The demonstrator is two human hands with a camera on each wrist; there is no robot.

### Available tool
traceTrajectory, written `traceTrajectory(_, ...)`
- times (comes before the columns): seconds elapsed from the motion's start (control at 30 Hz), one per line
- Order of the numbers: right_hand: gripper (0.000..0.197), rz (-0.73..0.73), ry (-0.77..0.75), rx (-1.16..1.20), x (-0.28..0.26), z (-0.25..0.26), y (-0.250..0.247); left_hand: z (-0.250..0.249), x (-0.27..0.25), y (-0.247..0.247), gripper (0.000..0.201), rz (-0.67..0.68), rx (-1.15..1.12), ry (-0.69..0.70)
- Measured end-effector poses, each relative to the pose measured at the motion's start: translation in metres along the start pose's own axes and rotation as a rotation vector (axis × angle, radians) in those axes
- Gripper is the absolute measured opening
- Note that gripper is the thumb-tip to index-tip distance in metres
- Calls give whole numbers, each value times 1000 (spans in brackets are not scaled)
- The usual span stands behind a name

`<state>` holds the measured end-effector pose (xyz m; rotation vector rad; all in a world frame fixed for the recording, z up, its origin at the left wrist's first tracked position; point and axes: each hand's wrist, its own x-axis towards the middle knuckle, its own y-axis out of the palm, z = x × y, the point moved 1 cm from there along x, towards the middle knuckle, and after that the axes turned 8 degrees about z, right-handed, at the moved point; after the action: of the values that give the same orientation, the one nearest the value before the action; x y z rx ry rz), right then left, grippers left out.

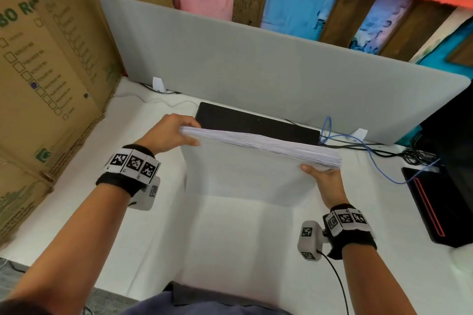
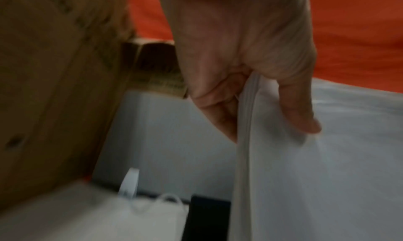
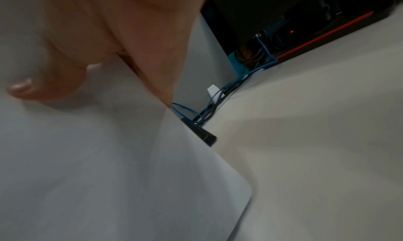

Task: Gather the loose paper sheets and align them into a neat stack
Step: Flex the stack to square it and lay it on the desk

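Note:
A thick stack of white paper sheets (image 1: 245, 169) stands upright on its lower long edge on the white table (image 1: 102, 199), its upper edge slightly fanned. My left hand (image 1: 174, 133) grips the stack's upper left corner, thumb on the near face. My right hand (image 1: 325, 179) grips the right side, thumb on the near face too. In the left wrist view the thumb and fingers of my left hand (image 2: 250, 93) pinch the stack (image 2: 316, 175) at its edge. In the right wrist view the thumb of my right hand (image 3: 72, 75) presses on the near sheet (image 3: 109, 158).
A black keyboard (image 1: 256, 120) lies just behind the stack, before a grey divider panel (image 1: 256, 71). Cardboard boxes (image 1: 46, 71) wall in the left side. Blue and black cables (image 1: 378, 161) and a black device with a red stripe (image 1: 435, 202) lie at the right.

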<state>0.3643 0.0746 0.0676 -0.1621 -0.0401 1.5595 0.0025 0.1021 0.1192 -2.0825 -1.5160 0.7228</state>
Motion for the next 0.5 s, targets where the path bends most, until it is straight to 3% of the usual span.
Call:
traceTrajectory(0.1,31,2,-26,-16,2,20,7,-31,4,-5,18,135,542,-62)
traceTrajectory(0.17,29,28,-82,-59,7,43,13,-53,9,2,21,163,674,-42)
traceTrajectory(0.23,29,88,-173,-132,11,73,22,-74,14,13,25,147,647,13)
traceTrajectory(0.37,27,175,-275,-307,19,121,40,-103,19,23,40,18,371,119)
traceTrajectory(0.47,31,199,-330,-428,19,141,52,-117,21,24,19,-47,250,143)
traceTrajectory(0.5,32,207,-350,-468,18,146,57,-120,20,24,21,-70,206,156)
